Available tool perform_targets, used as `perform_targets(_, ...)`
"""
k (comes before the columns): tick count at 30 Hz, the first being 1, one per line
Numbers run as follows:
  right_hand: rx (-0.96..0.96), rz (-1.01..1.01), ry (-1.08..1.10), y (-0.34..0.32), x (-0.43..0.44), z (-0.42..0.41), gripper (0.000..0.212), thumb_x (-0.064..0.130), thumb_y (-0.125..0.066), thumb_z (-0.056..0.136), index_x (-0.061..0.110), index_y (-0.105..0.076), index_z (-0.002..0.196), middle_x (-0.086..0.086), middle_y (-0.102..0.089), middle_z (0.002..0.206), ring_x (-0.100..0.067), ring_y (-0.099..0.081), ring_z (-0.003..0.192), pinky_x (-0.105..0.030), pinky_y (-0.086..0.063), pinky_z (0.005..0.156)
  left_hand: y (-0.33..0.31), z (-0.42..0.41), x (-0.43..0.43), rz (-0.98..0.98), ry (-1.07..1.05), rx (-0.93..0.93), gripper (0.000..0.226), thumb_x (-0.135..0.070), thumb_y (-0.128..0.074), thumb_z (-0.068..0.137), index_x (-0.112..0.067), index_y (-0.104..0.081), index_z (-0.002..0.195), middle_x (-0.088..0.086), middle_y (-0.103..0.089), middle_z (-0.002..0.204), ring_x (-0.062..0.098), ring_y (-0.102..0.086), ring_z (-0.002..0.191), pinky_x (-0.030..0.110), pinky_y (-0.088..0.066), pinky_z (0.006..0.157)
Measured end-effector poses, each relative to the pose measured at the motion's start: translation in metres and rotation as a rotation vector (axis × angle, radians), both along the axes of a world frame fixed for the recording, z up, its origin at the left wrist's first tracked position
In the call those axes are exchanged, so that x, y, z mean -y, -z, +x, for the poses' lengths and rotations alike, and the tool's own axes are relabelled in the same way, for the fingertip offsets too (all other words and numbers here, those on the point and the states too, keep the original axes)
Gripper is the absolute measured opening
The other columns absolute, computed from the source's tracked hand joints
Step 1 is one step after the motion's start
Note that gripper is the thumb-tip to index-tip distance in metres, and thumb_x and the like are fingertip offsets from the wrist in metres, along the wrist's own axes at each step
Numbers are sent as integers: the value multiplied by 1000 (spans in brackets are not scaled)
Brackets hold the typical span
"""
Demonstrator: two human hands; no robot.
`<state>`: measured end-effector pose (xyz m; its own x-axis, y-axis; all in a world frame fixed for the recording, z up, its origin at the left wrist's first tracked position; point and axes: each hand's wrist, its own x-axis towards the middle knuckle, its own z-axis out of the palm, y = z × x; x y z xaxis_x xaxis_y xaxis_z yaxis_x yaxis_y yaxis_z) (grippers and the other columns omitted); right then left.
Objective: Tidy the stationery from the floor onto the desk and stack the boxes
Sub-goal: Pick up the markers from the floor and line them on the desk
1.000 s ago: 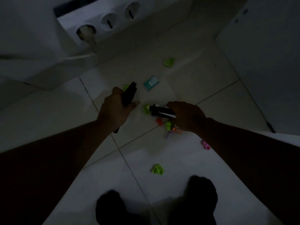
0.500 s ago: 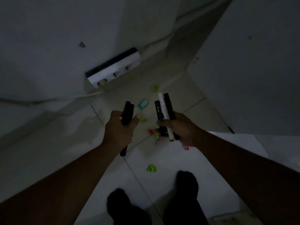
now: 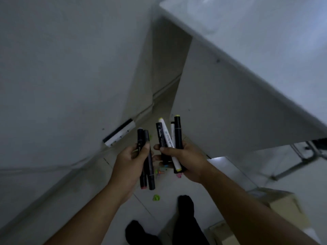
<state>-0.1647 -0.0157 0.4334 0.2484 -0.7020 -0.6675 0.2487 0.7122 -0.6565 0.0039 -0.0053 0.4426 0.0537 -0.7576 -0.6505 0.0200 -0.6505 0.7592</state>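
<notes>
Two black markers [image 3: 150, 180] stand nearly upright in the left hand [image 3: 130, 161], whose fingers curl around them with the thumb pressed on the barrels. Just beside it, the right hand [image 3: 188, 160] grips a bundle of markers [image 3: 168, 137], black and white, some with yellow-green ends. Both hands are held above a pale tiled floor [image 3: 168, 190], where a green clip [image 3: 156, 197] lies near dark-socked feet [image 3: 137, 230]. A white desk [image 3: 256, 41] rises on the right. A power strip [image 3: 119, 133] lies by the wall.

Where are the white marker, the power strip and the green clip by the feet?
white marker [image 3: 167, 137], head view, upper barrel.
power strip [image 3: 121, 135], head view, white face.
green clip [image 3: 156, 197], head view, its middle.
</notes>
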Motion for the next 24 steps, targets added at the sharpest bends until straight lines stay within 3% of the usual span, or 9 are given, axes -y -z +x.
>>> perform_targets(2, -26, -29, 27, -54, -4, -10, 25, 12, -63, 89, 11, -59, 113, -14, -71, 111, -32, -69, 98, -51, -55, 85, -48, 0, 1, -3, 29, -35, 41, -44, -70, 78, -20, -66, 112, 1, -75, 101, 21, -71, 96, 50, -54, 91)
perform_targets(5, -88, -59, 63, -114, -12, -22, 39, 18, -66, 86, 4, -55, 122, -11, -73, 106, -27, -72, 88, -34, -58, 67, -105, -3, 3, -41, 38, -49, 19, -29, -67, 86, -16, -70, 100, 3, -76, 93, 21, -71, 91, 43, -57, 83)
perform_targets(7, -89, -65, 81, -160, -21, -29, 46, 21, -69, 81, 3, -55, 121, -10, -72, 108, -29, -72, 90, -36, -58, 71, -150, -8, 2, -47, 23, -64, 18, -26, -67, 87, -12, -72, 97, 6, -76, 90, 24, -71, 89, 40, -57, 78)
perform_targets(11, -56, -94, 170, -236, -37, -37, 26, 15, -64, 88, 4, -60, 111, -15, -72, 108, -31, -71, 88, -39, -59, 75, -222, -27, 2, -63, 30, -91, 24, -26, -67, 87, -8, -71, 101, 4, -75, 89, 21, -69, 84, 35, -56, 74)
perform_targets(20, -2, -86, 272, -295, -2, -68, 20, 6, -52, 94, -7, -59, 108, -24, -69, 106, -36, -68, 96, -43, -57, 79, -277, -71, 34, -150, 90, -123, 35, -18, -72, 82, -3, -65, 113, 14, -71, 103, 24, -68, 85, 33, -55, 67)
perform_targets(24, -74, -68, 302, -289, 33, -106, 22, 6, -55, 94, -4, -54, 113, -23, -67, 110, -39, -67, 101, -46, -57, 80, -276, -101, 68, -154, 50, -105, 35, -18, -73, 82, -1, -65, 111, 17, -72, 101, 26, -68, 88, 43, -56, 82)
